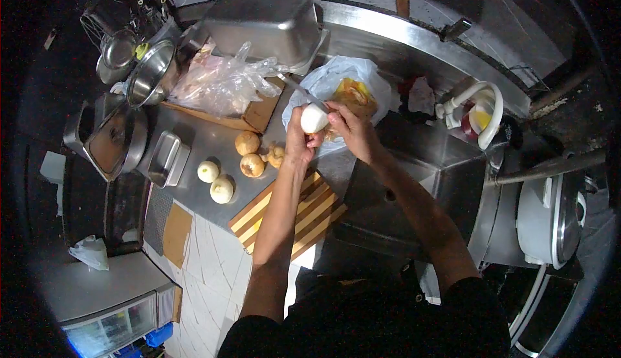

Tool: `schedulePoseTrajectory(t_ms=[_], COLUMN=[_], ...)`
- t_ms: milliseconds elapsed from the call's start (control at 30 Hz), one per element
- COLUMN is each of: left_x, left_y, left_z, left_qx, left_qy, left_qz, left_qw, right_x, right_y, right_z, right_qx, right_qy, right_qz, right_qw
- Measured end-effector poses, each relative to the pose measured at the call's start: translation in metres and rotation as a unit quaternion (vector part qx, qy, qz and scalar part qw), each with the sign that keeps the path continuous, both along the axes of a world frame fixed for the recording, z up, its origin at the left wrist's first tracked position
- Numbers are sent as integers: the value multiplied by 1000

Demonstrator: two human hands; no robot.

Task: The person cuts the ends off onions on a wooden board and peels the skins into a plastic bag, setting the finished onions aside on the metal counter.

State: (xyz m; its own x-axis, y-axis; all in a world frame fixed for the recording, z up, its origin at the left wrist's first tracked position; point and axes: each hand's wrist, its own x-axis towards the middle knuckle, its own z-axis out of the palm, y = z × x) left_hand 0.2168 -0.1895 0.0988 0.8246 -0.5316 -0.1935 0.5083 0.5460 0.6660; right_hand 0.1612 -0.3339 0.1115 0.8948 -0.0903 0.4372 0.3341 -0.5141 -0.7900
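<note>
A peeled white onion (314, 118) is held in my left hand (299, 139), fingers wrapped round its lower side. My right hand (351, 129) grips a knife (303, 90), its blade pointing up and left over the onion, its handle hidden by the fingers. Just behind both hands lies an open white plastic bag (381, 89) with yellow-brown peelings (355, 94) in it. To the left on the steel counter are several unpeeled brown onions (252, 165) and two peeled ones (222, 190). A striped wooden cutting board (317, 210) lies partly under my left forearm.
Behind on the left, a cardboard box (262, 109) holds clear plastic bags (226, 86), beside an upturned steel pan (262, 28). Steel bowls (153, 76) and a small steel tray (169, 158) stand further left. A sink (404, 186) is at the right, near a white hose (497, 109).
</note>
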Motion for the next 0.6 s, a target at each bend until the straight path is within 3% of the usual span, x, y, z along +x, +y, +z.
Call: schedulePoseTrajectory(t_ms=[67, 200, 300, 400, 467, 600], left_x=[0, -5, 1, 2, -3, -5], left_y=[4, -2, -1, -1, 3, 11], left_z=[0, 21, 2, -5, -7, 2], left_qx=[-7, 2, -10, -43, -72, -114], left_qy=[33, 92, 106, 113, 98, 101], left_qz=[-2, 14, 20, 18, 12, 0], left_qw=[999, 996, 994, 992, 993, 988], right_x=[8, 3, 3, 4, 14, 34], right_y=[-5, -11, -10, -10, -10, -42], right_z=[-11, 2, -1, -2, -13, -43], right_qx=[176, 142, 179, 200, 163, 115], right_qy=[128, 176, 143, 191, 112, 119], right_qz=[57, 53, 79, 56, -7, -61], right_qw=[974, 973, 970, 959, 980, 984])
